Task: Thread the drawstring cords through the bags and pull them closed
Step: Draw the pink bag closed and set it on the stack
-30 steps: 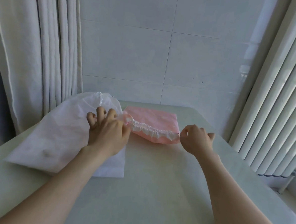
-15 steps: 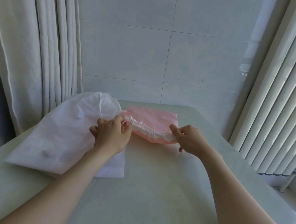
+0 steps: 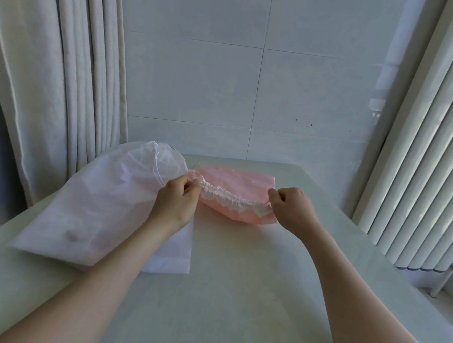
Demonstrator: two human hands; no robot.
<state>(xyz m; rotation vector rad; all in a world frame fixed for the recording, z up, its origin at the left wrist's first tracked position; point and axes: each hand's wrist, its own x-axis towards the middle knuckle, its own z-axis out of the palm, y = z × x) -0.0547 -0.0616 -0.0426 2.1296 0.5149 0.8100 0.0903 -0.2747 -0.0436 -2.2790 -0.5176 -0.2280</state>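
The gathered mouth of the pink bag (image 3: 235,181) is pinched at either end by the left hand (image 3: 177,198) and right hand (image 3: 292,207), beside the white bag (image 3: 106,203).

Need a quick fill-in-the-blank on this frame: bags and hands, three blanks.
1. The gathered edge pinched at its ends by the left hand and the right hand belongs to the ____ bag.
2. The white bag lies on the ____ hand's side of the table.
3. The number of bags on the table is ____.
Missing words: pink; left; two.
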